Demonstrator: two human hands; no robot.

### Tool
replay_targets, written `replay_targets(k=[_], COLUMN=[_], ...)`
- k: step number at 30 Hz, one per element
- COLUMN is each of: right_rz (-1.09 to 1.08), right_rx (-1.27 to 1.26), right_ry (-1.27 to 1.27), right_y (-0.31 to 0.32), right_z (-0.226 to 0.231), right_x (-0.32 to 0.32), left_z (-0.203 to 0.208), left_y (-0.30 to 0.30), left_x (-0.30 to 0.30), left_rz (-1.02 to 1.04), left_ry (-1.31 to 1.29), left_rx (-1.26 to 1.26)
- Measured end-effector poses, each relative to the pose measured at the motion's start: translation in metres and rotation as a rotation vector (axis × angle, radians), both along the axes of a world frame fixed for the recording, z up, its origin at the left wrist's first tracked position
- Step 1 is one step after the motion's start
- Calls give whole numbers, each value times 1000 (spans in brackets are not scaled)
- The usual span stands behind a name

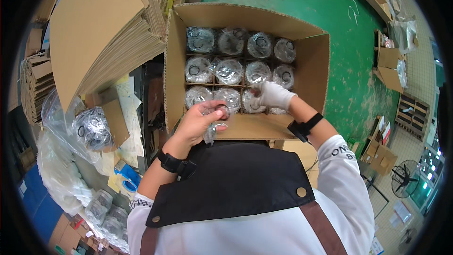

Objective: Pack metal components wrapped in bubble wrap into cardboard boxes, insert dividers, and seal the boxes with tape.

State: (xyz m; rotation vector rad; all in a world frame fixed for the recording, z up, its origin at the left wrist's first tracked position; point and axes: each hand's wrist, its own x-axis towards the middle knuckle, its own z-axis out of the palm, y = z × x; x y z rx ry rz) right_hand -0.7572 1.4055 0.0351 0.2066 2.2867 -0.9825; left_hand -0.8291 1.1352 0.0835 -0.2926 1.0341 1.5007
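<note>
In front of me stands an open cardboard box (pixel 247 127), split by cardboard dividers into cells. Several round items in clear plastic wrap (pixel 229 71) fill the cells in rows, many with a dark ring (pixel 193 70) visible on top. My bare left hand (pixel 198 122) is closed over the near row, with a small clear plastic bag (pixel 210 134) hanging from its fingers; a dark rounded shape shows within the plastic. My right hand (pixel 274 97), in a white glove, is closed with its fingertips together above a wrapped item (pixel 251 105) in the near row. What those fingertips hold is unclear.
A tall stack of flat cardboard sheets (pixel 101 33) leans close to the box's left side. Further left are a small carton with plastic-wrapped rings (pixel 92 127), a blue tape dispenser (pixel 127 175) and clear plastic bags (pixel 59 170). Green floor (pixel 356 66) lies right; a black fan (pixel 405 178) stands farther off.
</note>
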Motion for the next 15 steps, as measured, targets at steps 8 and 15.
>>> replay_targets(k=[8,15], right_rz=[70,-189], right_rx=[43,181], right_ry=[-200,5], right_y=[28,69], right_z=[-13,-84], right_x=[3,63], left_z=[-2,57], left_y=[6,-109], left_x=[-9,-30], left_rz=[-4,392], left_ry=[198,447], left_rx=[-98,-52])
